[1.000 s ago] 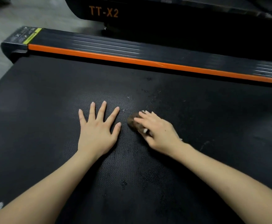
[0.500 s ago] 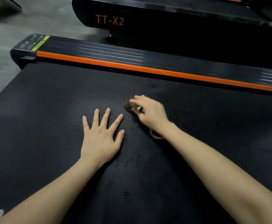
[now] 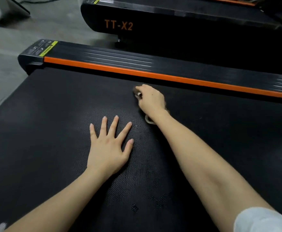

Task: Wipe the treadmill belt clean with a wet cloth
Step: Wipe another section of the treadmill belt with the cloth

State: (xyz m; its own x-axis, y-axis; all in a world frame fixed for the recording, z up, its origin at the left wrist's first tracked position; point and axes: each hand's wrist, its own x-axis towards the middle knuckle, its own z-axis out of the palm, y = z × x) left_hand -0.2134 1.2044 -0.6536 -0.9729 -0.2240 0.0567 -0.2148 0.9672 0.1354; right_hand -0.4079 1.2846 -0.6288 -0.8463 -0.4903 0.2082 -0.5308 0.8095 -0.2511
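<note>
Black textured treadmill belt bears the spread left hand; right hand grips a brown cloth beside the orange-striped side rail.

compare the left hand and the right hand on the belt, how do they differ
1. The left hand lies flat with its fingers spread and holds nothing; the right hand is curled round the cloth.
2. The left hand rests mid-belt, nearer the person; the right hand reaches further out, close to the orange side rail.

Shared: both are bare and down on the treadmill belt.
</note>
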